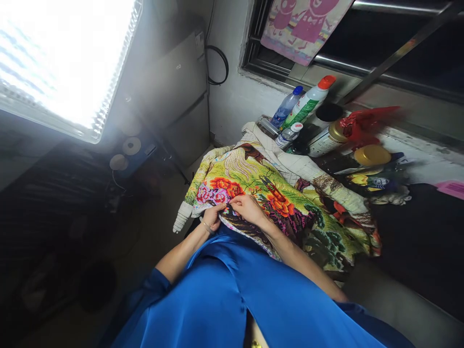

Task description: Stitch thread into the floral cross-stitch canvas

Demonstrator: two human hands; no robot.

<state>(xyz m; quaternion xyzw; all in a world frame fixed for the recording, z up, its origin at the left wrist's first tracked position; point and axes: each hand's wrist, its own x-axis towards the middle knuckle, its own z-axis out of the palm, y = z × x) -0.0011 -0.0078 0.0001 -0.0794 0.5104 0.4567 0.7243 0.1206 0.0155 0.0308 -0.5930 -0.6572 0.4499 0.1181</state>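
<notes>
A large cross-stitch cloth (250, 169) with red, orange and pink flowers on yellow-green lies across my lap and the table, its sides rolled up. My left hand (213, 216), with a bangle at the wrist, grips the cloth's near edge; part of the fingers is hidden beneath it. Over the pink flowers my right hand (248, 208) is closed in a pinch at the cloth's surface. Whatever sits between those fingertips is too small to make out. Small red-handled thread snips (273, 189) rest on the cloth beyond my right hand.
Bottles stand behind the cloth: a blue-capped bottle (288, 106), a red-capped bottle (308, 101) and a small water bottle (289, 135). A gold-lidded jar (372, 155) and a red plastic bag (366, 125) are farther right. A bright lamp (65, 58) hangs at upper left, near a fridge (177, 87).
</notes>
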